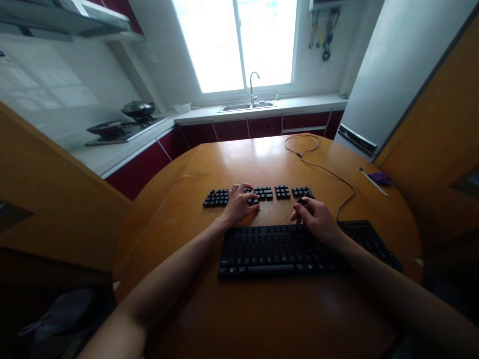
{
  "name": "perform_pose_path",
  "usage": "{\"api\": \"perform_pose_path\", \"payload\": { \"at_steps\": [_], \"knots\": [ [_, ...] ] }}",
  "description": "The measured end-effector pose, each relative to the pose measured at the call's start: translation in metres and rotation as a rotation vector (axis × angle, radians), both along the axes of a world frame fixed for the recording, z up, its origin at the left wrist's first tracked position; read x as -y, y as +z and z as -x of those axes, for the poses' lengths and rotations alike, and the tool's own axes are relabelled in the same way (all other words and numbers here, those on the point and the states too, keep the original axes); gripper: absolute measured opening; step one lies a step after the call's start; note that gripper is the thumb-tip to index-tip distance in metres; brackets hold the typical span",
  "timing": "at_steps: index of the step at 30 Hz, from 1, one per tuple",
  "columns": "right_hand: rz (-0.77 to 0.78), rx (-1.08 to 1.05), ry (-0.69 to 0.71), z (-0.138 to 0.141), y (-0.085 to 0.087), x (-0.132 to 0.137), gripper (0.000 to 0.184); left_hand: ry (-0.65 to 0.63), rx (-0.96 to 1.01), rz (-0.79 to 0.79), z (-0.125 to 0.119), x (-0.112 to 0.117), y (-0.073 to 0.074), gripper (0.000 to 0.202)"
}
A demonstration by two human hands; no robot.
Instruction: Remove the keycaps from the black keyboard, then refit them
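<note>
A black key [301,201], likely light and best held by its sides, is pinched by the right hand [318,218], while the grip of the left hand [237,205] cannot be told.

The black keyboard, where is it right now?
In the head view, the black keyboard lies right of centre on the wooden table, on the near side of the loose keycaps, partly hidden by the right hand and forearm.
</note>
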State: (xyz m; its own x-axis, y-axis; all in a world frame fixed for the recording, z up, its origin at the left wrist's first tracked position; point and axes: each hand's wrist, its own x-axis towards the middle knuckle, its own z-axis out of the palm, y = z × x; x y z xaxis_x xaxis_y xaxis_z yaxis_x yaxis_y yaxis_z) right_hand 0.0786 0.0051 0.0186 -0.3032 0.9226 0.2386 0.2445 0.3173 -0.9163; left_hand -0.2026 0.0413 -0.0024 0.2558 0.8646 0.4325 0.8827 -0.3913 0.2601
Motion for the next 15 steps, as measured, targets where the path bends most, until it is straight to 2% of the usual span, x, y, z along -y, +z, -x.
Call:
{"api": "perform_pose_path", "payload": {
  "at_steps": [10, 15],
  "knots": [
    [0.0, -0.004, 0.01, 0.0002, -0.0004, 0.0001, 0.037, 0.023, 0.014, -0.021, 0.0028, -0.0032, -0.0056, 0.011],
    [-0.005, -0.001, 0.013, -0.0001, 0.0024, 0.0006, 0.037, 0.035, 0.014, -0.034, 0.0038, -0.0028, -0.0057, 0.021]
  ]
}}
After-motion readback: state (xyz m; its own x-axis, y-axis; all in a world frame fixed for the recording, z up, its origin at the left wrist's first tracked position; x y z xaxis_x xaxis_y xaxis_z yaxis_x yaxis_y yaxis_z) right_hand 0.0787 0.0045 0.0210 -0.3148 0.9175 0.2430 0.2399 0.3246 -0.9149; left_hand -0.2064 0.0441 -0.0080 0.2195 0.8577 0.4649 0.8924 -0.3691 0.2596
